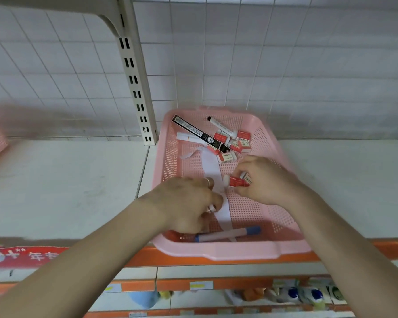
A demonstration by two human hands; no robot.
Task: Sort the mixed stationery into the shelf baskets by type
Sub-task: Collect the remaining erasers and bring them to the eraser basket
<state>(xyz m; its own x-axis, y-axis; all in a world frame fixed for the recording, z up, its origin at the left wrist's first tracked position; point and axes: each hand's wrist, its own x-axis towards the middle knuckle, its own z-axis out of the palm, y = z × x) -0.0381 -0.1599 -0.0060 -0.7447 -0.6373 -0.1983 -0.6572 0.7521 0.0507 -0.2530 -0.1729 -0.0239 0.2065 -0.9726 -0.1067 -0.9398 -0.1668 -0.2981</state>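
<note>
Left of the pink basket (239,254) the shelf (67,180) lies open, save the slotted upright (137,88) at its back edge. Inside, erasers (228,156) crowd the far edge; a marker (223,235) lines the near wall.

Even soft indoor light, faint shadows, motion blur, wide-angle bending at edges

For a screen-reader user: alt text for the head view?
The right hand pinches a red-wrapped eraser over a pink basket on a shelf; the left hand is over a paper strip inside. More erasers and a black box lie behind.
</note>
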